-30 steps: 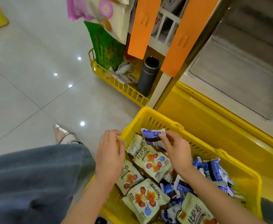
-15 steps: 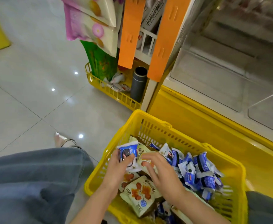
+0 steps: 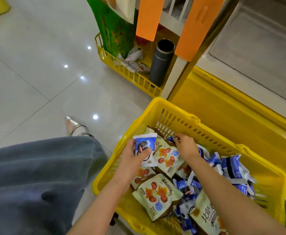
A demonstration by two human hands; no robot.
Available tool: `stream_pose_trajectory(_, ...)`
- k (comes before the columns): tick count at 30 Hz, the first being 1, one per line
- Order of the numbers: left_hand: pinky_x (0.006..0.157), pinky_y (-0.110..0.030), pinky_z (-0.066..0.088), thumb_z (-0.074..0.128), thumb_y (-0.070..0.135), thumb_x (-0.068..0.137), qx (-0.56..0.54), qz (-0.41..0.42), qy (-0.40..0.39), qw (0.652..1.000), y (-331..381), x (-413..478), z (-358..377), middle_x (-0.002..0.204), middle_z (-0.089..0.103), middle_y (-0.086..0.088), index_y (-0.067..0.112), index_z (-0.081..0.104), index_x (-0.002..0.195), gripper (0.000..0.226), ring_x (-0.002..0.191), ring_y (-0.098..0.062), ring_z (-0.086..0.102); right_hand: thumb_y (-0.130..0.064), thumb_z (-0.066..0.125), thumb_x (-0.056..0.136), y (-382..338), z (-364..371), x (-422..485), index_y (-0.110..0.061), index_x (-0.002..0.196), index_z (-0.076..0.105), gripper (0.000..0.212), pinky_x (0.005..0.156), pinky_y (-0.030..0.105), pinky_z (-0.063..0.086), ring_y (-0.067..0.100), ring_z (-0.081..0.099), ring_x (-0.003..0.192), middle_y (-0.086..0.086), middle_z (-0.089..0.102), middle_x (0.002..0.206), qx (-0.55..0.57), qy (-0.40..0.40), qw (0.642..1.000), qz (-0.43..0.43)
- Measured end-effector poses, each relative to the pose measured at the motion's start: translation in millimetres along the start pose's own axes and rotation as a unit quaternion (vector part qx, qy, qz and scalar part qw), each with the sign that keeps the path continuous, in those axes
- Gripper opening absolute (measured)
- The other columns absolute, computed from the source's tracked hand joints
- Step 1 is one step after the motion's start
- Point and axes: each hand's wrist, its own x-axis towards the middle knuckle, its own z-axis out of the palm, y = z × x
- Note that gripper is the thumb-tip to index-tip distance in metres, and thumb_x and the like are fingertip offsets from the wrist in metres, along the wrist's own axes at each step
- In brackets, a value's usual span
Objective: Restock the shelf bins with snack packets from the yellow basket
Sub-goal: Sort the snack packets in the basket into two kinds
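Basket (image 3: 162,106) stands on the floor (image 3: 37,73) at near right, against the yellow base of the shelf (image 3: 232,116). It holds beige packets (image 3: 157,194) on its left side and small blue packets (image 3: 232,168) heaped to the right. Left hand (image 3: 133,156) is over the basket's left edge, thumb and fingers grasping one blue-and-white packet (image 3: 144,145), raised just above the beige ones. Right hand (image 3: 186,146) is down at the far wall of the basket, fingers curled among the packets; whether they grip one cannot be told. Farther off, a low yellow tray (image 3: 127,73) holds a dark flask (image 3: 162,63), upright, a green bag (image 3: 115,34) and loose wrappers. Two orange tags (image 3: 149,17) hang above it. A denim leg (image 3: 37,180) and a pointed shoe (image 3: 74,126) lie at near left.
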Motion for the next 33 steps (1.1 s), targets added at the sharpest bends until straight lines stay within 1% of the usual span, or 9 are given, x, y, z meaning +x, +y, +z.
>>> stream_pose_trajectory(5, 0.054, -0.006, 0.046, 0.063, 0.012, 0.085, 0.002, -0.024, 0.008, 1.0, -8, 7, 0, 0.096, 0.065, 0.009, 0.022, 0.052, 0.109, 0.028, 0.072, 0.006, 0.066, -0.021, 0.057, 0.092, 2, 5, 15, -0.01, 0.109, 0.066, 0.022, 0.078, 0.037, 0.053, 0.03, 0.064, 0.094, 0.014, 0.069, 0.104, -0.072, -0.03, 0.997, 0.01)
stream_pose_trajectory(10, 0.055, -0.007, 0.047, 0.064, 0.014, 0.085, 0.007, -0.033, 0.013, 0.999, -11, 11, 1, 0.098, 0.066, 0.009, 0.026, 0.052, 0.106, 0.027, 0.074, 0.004, 0.067, -0.028, 0.049, 0.096, 3, 4, 17, -0.01, 0.101, 0.069, 0.027, 0.068, 0.033, 0.049, 0.029, 0.064, 0.082, 0.012, 0.07, 0.091, -0.13, -0.02, 0.991, 0.005)
stream_pose_trajectory(14, 0.055, -0.007, 0.047, 0.064, 0.015, 0.085, 0.006, -0.023, 0.01, 1.0, -8, 10, 5, 0.1, 0.065, 0.008, 0.029, 0.052, 0.102, 0.024, 0.074, 0.005, 0.066, -0.025, 0.049, 0.096, -1, -12, -2, -0.007, 0.1, 0.062, 0.022, 0.06, 0.036, 0.051, 0.027, 0.064, 0.067, 0.01, 0.069, 0.083, -0.031, 0.053, 0.996, -0.062)
stream_pose_trajectory(19, 0.05, -0.004, 0.044, 0.062, 0.015, 0.087, 0.027, -0.014, -0.006, 1.0, -6, -2, 17, 0.096, 0.061, 0.013, 0.036, 0.048, 0.104, 0.031, 0.069, 0.011, 0.063, -0.025, 0.041, 0.098, -11, -48, -47, -0.016, 0.093, 0.041, 0.011, 0.037, 0.027, 0.031, 0.015, 0.046, 0.042, 0.003, 0.053, 0.059, 0.094, 0.145, 0.978, -0.118)
stream_pose_trajectory(22, 0.06, -0.009, 0.049, 0.062, 0.013, 0.087, 0.08, -0.021, -0.034, 0.996, -6, -14, 34, 0.112, 0.061, 0.003, 0.022, 0.044, 0.128, 0.045, 0.083, 0.0, 0.065, -0.032, 0.036, 0.098, -3, -69, -82, -0.018, 0.095, 0.041, 0.015, 0.038, 0.035, 0.029, 0.017, 0.04, 0.038, 0.005, 0.053, 0.054, 0.133, 0.182, 0.969, -0.106)
stream_pose_trajectory(24, 0.071, -0.01, 0.048, 0.063, 0.013, 0.086, 0.123, -0.008, -0.061, 0.99, -4, -22, 51, 0.119, 0.056, 0.001, 0.015, 0.038, 0.136, 0.055, 0.092, -0.003, 0.06, -0.035, 0.036, 0.097, 10, -84, -102, -0.016, 0.096, 0.045, 0.021, 0.039, 0.04, 0.032, 0.018, 0.04, 0.04, 0.007, 0.053, 0.055, 0.153, 0.199, 0.964, -0.084)
stream_pose_trajectory(26, 0.064, -0.002, 0.042, 0.063, 0.016, 0.086, 0.159, 0.024, -0.085, 0.983, 0, -28, 75, 0.112, 0.053, 0.007, 0.013, 0.037, 0.134, 0.055, 0.084, 0.004, 0.053, -0.035, 0.037, 0.098, 30, -100, -116, -0.015, 0.098, 0.048, 0.023, 0.044, 0.041, 0.039, 0.02, 0.049, 0.046, 0.007, 0.059, 0.063, 0.17, 0.221, 0.959, -0.045)
stream_pose_trajectory(28, 0.068, -0.006, 0.038, 0.062, 0.021, 0.087, 0.187, 0.055, -0.108, 0.975, 4, -35, 105, 0.115, 0.051, 0.008, 0.017, 0.035, 0.136, 0.056, 0.085, 0.001, 0.05, -0.032, 0.04, 0.098, 55, -114, -128, -0.013, 0.1, 0.05, 0.021, 0.046, 0.037, 0.045, 0.016, 0.057, 0.055, -0.002, 0.06, 0.069, 0.193, 0.248, 0.949, 0.002)
stream_pose_trajectory(33, 0.081, -0.019, 0.039, 0.055, 0.021, 0.092, 0.245, 0.112, -0.191, 0.944, 4, -43, 183, 0.12, 0.05, 0.0, 0.014, 0.034, 0.137, 0.05, 0.112, -0.017, 0.053, -0.022, 0.049, 0.096, 124, -123, -159, -0.004, 0.108, 0.05, 0.022, 0.077, 0.047, 0.051, 0.032, 0.06, 0.096, 0.01, 0.061, 0.101, 0.281, 0.275, 0.911, 0.127)
